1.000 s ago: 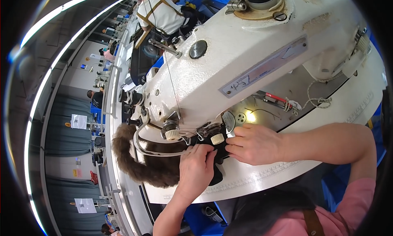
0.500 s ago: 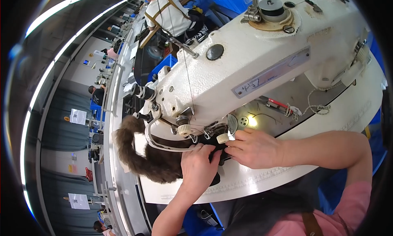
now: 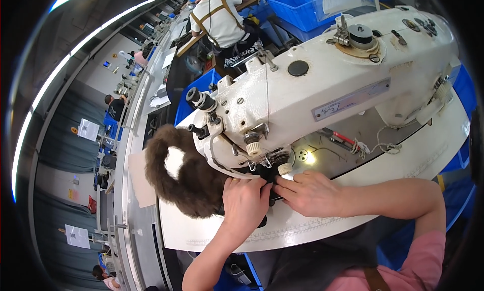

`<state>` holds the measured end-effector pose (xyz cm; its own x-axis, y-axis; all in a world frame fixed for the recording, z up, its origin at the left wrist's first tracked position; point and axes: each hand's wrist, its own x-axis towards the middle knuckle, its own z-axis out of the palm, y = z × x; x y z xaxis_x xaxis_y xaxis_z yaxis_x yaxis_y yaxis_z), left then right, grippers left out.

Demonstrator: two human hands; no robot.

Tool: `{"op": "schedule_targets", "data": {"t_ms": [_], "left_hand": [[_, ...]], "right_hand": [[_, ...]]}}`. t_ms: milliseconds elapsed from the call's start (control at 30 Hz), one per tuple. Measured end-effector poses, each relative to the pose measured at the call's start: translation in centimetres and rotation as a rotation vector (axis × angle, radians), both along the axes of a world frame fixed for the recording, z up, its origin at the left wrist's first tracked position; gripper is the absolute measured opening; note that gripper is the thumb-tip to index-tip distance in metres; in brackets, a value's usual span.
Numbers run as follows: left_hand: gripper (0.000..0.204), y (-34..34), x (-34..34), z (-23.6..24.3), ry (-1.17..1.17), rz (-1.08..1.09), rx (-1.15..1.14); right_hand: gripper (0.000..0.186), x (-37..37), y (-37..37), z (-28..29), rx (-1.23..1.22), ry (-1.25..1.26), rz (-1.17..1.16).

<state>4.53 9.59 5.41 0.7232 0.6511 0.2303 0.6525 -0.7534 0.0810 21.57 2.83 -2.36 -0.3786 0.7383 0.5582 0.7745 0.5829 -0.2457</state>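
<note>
A white industrial sewing machine [image 3: 297, 94] fills the middle, its needle area low at the left end of the arm. Just in front of that area, my left hand [image 3: 245, 202] pinches the near edge of some black fabric [image 3: 262, 172]. Close by on the right, my right hand [image 3: 310, 194] has its thumb and fingers closed on the same fabric. A brown furry piece [image 3: 194, 190] lies left of my left hand, curved into a loop, and seems joined to the black fabric. The needle and presser foot are mostly hidden by machine parts and fingers.
Red-handled snips [image 3: 343, 138] and a tangled cord [image 3: 388, 148] lie beneath the machine arm. A ruler scale runs along the white table's front edge [image 3: 302, 230]. Blue bins [image 3: 297, 8] stand behind. A person in a white shirt [image 3: 219, 21] works beyond the machine.
The whole view has shifted, so the machine sits further right. The furry loop shows wider, with a white gap inside it. Both hands keep their grip on the black fabric.
</note>
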Motion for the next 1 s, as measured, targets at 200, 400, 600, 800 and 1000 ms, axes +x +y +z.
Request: {"op": "schedule_targets", "data": {"t_ms": [200,400,600,800,1000], "left_hand": [[0.004,-0.4,0.7,-0.6,-0.099,-0.156,0.192],[0.004,-0.4,1.5,-1.1,-0.100,-0.171,0.151],[0.007,-2.0,1.9,-3.1,-0.168,-0.115,0.091],[0.012,-3.2,1.9,-3.7,-0.045,-0.126,0.171],[0.007,-4.4,2.6,-5.0,-0.047,-0.110,0.327]], "right_hand": [[0.028,-0.3,1.2,-0.2,0.000,0.020,0.035],[0.016,-0.1,1.4,0.0,-0.094,-0.135,0.089],[0.017,1.5,0.8,-0.5,0.093,-0.126,0.331],[0.012,4.7,-1.2,0.8,-0.327,0.278,0.099],[0.036,2.4,3.8,-1.4,-0.128,-0.004,0.089]]}}
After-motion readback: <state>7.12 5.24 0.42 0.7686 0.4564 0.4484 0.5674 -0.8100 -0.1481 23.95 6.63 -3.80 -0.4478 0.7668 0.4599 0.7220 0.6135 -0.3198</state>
